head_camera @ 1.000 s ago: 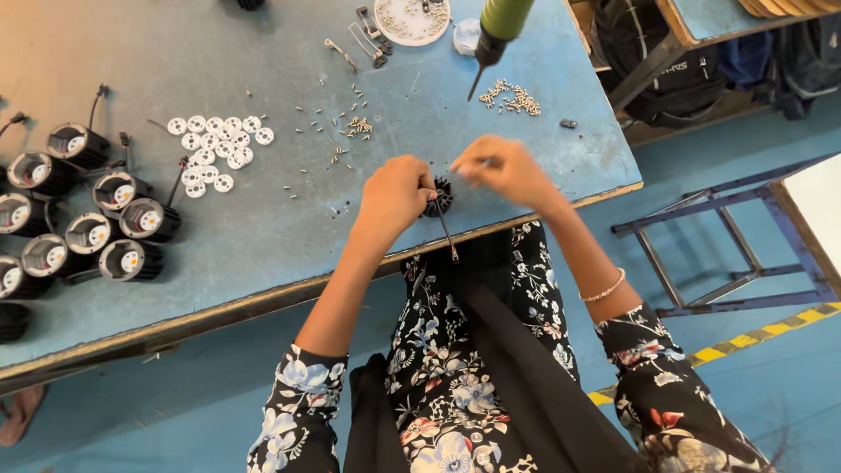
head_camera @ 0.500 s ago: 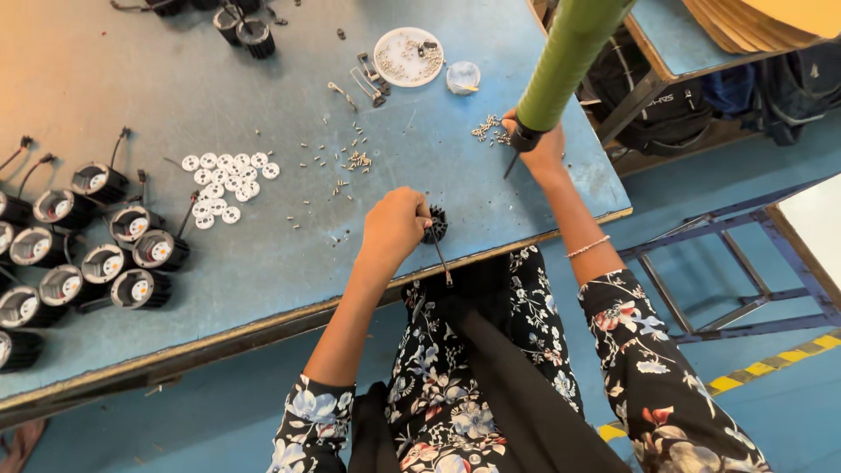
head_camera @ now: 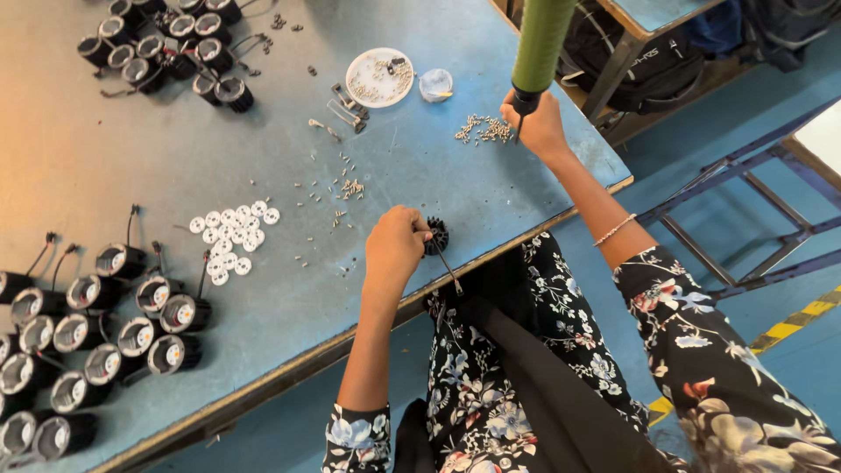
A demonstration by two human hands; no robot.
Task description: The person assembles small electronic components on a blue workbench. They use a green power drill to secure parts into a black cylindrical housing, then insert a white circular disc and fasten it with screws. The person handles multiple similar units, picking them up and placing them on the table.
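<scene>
Nearest us, our left hand (head_camera: pixel 396 248) is curled around a small black finned part (head_camera: pixel 435 236) at the near edge of the blue table (head_camera: pixel 105 166), fingers pressed onto it so that only its right side shows. A thin dark wire (head_camera: pixel 449 270) runs from the part out over the table edge toward our lap.

To the left, black round lamp housings (head_camera: pixel 105 333) stand in rows, open faces up, with pale discs inside; the lowest ones are cut off by the frame's left edge. Beyond them lies a patch of small white discs (head_camera: pixel 232 236), flat and close together, and loose screws (head_camera: pixel 346 188) are scattered between those and the hand.

Farther out, our right hand (head_camera: pixel 536 125) is closed tight around the dark lower end of a green screwdriver (head_camera: pixel 541 39), whose top runs out of frame. Its tip sits over a small heap of screws (head_camera: pixel 484 130); we cannot tell whether it touches them.

Beyond that, a white plate (head_camera: pixel 357 77) holds small metal bits, too small to make out. Just to its right is a little clear cup (head_camera: pixel 435 85); its contents are unclear. A few metal clips (head_camera: pixel 343 105) lie beside the plate. At the far left, a second cluster of housings (head_camera: pixel 166 44) is partly cut off at the top.
</scene>
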